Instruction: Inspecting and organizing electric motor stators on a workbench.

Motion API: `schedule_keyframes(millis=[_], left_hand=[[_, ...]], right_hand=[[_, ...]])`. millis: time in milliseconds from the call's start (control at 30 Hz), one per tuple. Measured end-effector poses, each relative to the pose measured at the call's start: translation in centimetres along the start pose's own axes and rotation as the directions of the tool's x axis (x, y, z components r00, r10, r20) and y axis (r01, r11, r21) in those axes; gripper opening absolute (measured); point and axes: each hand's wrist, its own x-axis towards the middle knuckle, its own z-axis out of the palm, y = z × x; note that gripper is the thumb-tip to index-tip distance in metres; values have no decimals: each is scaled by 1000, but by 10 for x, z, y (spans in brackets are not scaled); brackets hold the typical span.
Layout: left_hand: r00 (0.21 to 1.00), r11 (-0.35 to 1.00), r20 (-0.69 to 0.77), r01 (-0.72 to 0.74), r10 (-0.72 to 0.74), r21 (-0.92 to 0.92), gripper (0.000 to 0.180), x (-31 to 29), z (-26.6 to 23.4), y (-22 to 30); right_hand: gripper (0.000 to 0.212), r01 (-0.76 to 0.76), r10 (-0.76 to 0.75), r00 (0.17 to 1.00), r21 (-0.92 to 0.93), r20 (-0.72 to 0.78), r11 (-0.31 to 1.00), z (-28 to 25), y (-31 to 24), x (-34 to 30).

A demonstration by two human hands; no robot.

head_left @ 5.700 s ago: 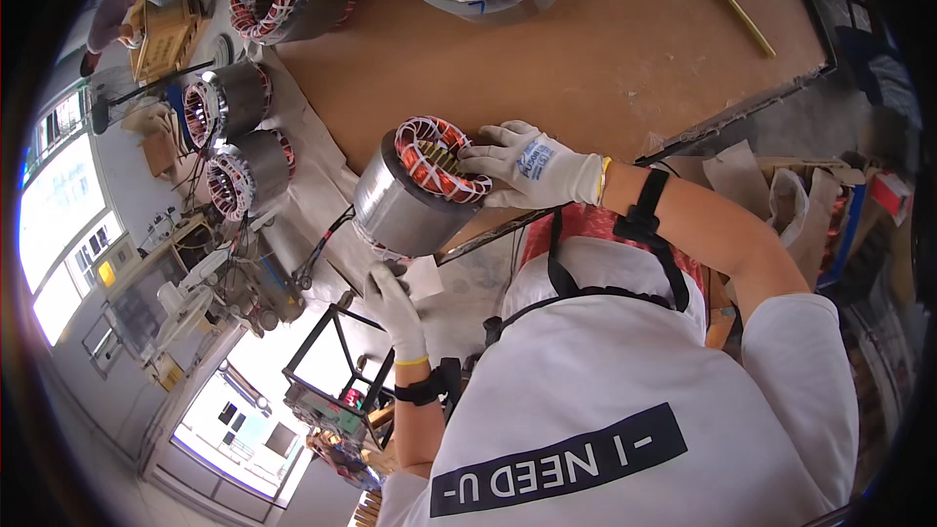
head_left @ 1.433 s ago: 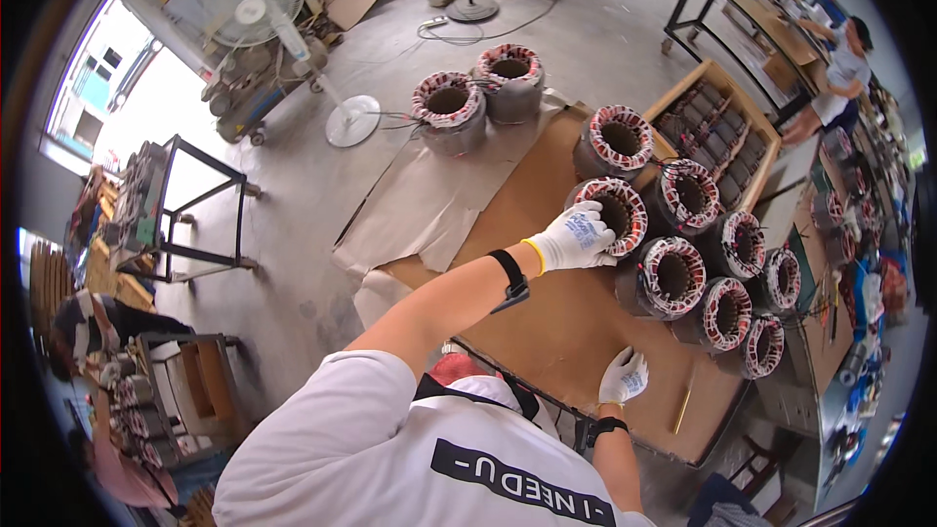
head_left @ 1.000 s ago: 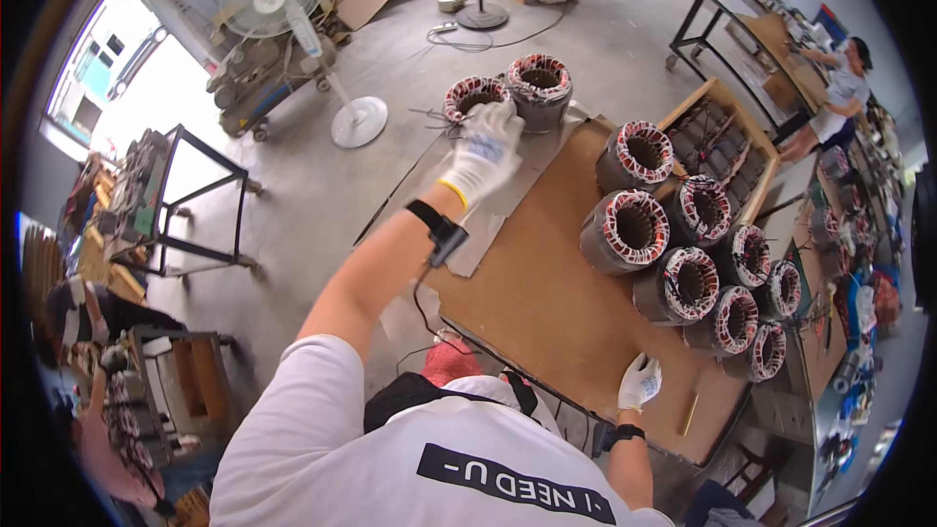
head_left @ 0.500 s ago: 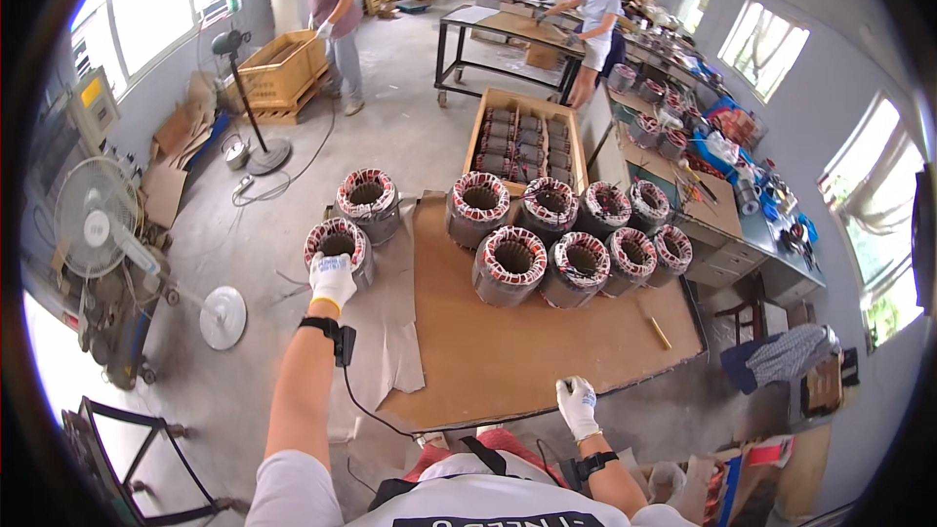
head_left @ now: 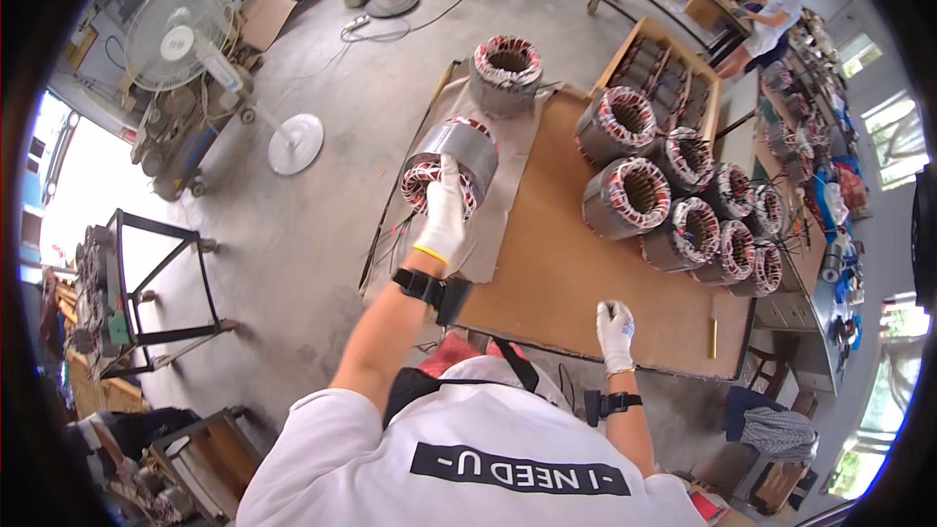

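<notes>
My left hand [head_left: 444, 220], in a white glove, grips a motor stator [head_left: 463, 150] at the table's left side. That stator is tipped over, its grey steel body showing, with a red-and-white winding end toward me. One finger lies along its body; the others are partly hidden. Just beyond it another stator [head_left: 506, 78] stands upright. My right hand [head_left: 615, 334], gloved too, is curled closed by the table's near edge, with nothing visible in it. Several upright stators [head_left: 625, 200] are grouped on the right of the brown tabletop [head_left: 547, 273].
A thin brass-coloured rod [head_left: 712, 339] lies near the right edge. Behind the grouped stators, a wooden crate [head_left: 705, 47] holds more parts. A white fan [head_left: 181, 39] and a black metal frame [head_left: 166, 332] stand left. Another person [head_left: 771, 20] is at a far table.
The stator under my left hand has gone from upright to tipped over, its winding end now toward me. My view has swung left. My right hand remains closed near the table edge.
</notes>
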Motion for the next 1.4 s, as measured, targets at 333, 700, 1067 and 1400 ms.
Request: schedule_keyframes(millis=[333,700,1067,1400], left_hand=[[984,986,80,-156,160,-55,50,-35,-69,-55],[932,938,340,226,-130,-262,84,-81,-43,-84],[907,912,169,346,-386,222,66,-169,-34,-68],[860,839,-47,506,-508,201,68,-147,-27,-59]], right_hand=[[20,194,-210,963,102,171,976,4,-67,42],[54,-32,-252,758,419,602,907,61,-201,145],[51,122,-280,814,321,510,939,-24,-115,5],[40,251,-477,821,552,314,795,6,-45,-33]])
